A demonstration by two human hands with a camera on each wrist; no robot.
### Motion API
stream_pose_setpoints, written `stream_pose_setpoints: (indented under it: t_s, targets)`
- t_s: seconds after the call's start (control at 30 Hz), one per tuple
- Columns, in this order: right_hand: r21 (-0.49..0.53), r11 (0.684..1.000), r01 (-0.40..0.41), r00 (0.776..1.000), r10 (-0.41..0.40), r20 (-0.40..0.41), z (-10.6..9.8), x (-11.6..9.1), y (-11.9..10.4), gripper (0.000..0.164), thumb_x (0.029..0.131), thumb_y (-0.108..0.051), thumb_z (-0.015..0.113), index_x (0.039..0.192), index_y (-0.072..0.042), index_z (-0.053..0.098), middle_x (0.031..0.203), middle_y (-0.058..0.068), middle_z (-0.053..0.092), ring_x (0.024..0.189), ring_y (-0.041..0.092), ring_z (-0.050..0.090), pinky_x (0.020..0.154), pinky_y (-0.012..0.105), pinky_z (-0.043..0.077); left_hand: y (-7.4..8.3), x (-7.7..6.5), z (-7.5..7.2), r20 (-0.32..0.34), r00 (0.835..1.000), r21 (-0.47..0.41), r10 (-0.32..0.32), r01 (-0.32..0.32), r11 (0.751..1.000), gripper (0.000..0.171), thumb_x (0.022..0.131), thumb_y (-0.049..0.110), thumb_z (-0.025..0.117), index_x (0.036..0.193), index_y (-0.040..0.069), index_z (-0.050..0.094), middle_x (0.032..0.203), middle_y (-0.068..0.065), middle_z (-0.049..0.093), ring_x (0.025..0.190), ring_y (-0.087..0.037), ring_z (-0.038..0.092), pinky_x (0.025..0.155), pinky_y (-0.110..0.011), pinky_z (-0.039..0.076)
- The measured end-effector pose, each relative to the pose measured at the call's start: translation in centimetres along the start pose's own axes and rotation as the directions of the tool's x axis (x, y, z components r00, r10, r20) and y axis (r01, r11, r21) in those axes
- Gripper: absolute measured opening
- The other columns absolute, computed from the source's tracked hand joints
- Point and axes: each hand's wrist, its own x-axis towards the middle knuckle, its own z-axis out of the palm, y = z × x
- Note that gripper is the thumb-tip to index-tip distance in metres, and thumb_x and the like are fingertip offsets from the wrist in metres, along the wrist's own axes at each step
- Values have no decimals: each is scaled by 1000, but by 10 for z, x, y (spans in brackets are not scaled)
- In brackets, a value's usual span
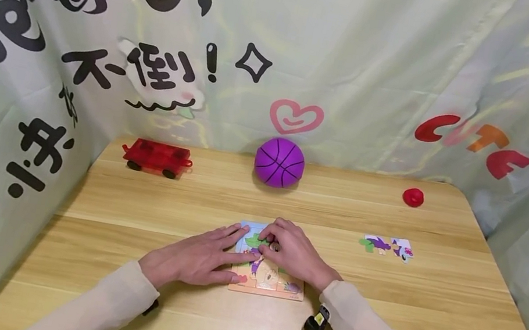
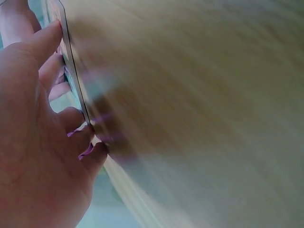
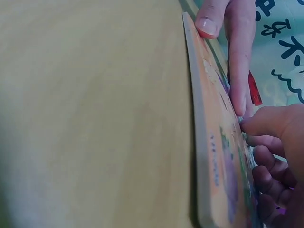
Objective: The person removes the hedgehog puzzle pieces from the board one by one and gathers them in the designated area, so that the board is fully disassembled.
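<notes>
A picture puzzle board (image 1: 273, 293) lies flat on the table, showing a cartoon figure, green leaves and an orange lower border. My left hand (image 1: 203, 254) rests spread over its left side, fingers mostly straight. In the left wrist view the left hand (image 2: 42, 123) has its thumb at the board's near edge. My right hand (image 1: 299, 254) bends its fingers over the board's upper middle. The right wrist view shows the right hand's (image 3: 280, 156) thumb touching the picture, near a left fingertip; whether a piece lies between thumb and fingers is hidden.
Loose puzzle pieces (image 1: 378, 244) lie right of the board. Along the back stand a red toy wagon (image 1: 156, 158), a purple ball (image 1: 279, 163) and a small red object (image 1: 413, 197). Printed cloth (image 1: 368, 59) hangs behind the wooden table (image 1: 430, 312).
</notes>
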Motion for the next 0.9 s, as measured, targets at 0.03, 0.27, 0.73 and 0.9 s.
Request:
stream_pose_setpoints:
  t_s: [0.03, 0.27, 0.73, 0.9]
  targets:
    - [2, 1000, -2, 1000, 2, 4, 0, 1, 0, 14, 99, -20, 82, 110, -12, 78, 100, -4, 66, 89, 8, 59, 83, 29, 51, 0, 0, 0, 0, 1000, -1, -2, 2, 1000, 61, 114, 59, 46, 171, 40, 35, 184, -17, 10, 171, -37, 12, 135, -56, 28]
    - [3, 1000, -9, 999, 9, 32, -1, 3, 1, 14, 98, -22, 81, 109, -13, 76, 98, -5, 64, 89, 8, 55, 85, 32, 45, 1, 1, 0, 7, 1000, -31, -12, 13, 999, 62, 113, 61, 46, 170, 40, 35, 183, -19, 8, 172, -37, 8, 136, -55, 24]
    - [17, 1000, -22, 999, 21, 38, 1, 3, 1, 15, 98, -21, 80, 109, -14, 74, 99, -5, 62, 92, 9, 54, 88, 33, 45, 1, 0, 1, 12, 1000, -31, -13, 14, 999, 60, 114, 59, 46, 170, 43, 34, 182, -25, 6, 171, -40, 7, 137, -54, 23]
    - [27, 999, -21, 999, 21, 29, 1, 3, 2, 14, 98, -20, 80, 109, -14, 73, 99, -6, 62, 93, 9, 54, 89, 33, 45, 2, 1, 1, 13, 1000, -34, -19, 20, 999, 60, 113, 60, 46, 170, 45, 33, 181, -26, 5, 171, -40, 6, 137, -54, 23]
